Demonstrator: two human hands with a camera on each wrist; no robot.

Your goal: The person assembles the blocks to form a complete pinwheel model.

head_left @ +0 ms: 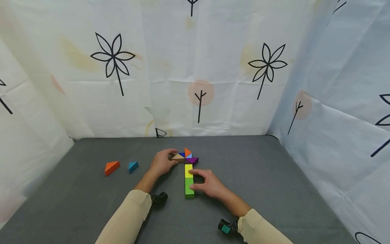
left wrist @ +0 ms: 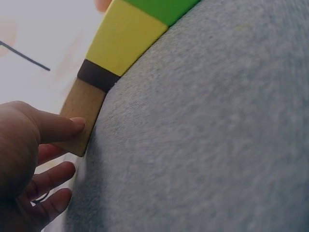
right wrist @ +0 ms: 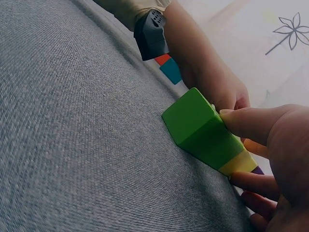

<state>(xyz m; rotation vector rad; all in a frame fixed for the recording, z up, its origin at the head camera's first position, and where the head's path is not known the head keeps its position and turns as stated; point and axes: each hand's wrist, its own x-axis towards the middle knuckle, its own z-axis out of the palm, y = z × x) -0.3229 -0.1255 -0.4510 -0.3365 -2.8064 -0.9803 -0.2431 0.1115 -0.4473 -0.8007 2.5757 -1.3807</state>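
My left hand pinches a plain wooden triangular block between thumb and fingers, its flat side towards me. Around that block's right end meet a dark blue triangle, an orange triangle, a light blue triangle and a purple triangle. Below them a yellow block and a green block lie end to end in a column. With thumb and index finger spread apart, my right hand touches the green block with the thumb and the yellow one with the index finger.
To the left on the grey table lie a loose orange-red triangular block and a blue triangular block. White printed cloth hangs behind and at the sides. A wrist camera sits under the left sleeve.
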